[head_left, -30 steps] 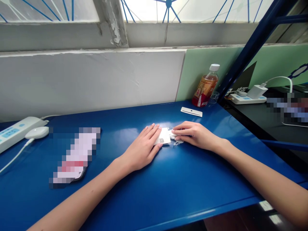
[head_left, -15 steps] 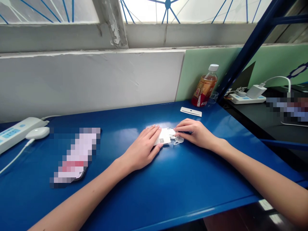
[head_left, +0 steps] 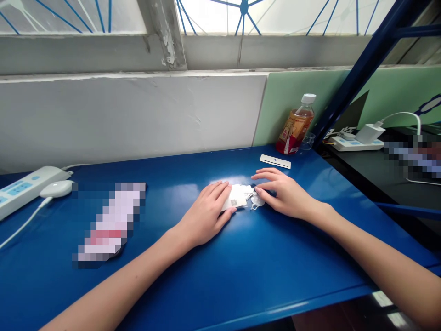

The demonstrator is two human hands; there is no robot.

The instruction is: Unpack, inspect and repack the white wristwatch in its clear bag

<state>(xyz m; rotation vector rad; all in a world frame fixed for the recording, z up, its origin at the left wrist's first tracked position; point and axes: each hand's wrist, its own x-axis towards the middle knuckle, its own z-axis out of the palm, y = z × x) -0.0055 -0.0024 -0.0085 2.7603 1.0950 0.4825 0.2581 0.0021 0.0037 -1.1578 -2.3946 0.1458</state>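
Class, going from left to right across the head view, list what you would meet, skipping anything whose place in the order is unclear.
White power strip → pixelated flat item → left hand → small white card → right hand → second power strip.

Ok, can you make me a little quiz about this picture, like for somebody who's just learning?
1. True or false: the bottle has its white cap off.

2. Pick one. What does the left hand lie over?
A) the bottle
B) the white card
C) the white cap

3. Fill in the gap: the desk under both hands is the colour ____.

Key:
1. False; the white cap is on top of the bottle.
2. B; the left hand covers part of the white card.
3. Blue.
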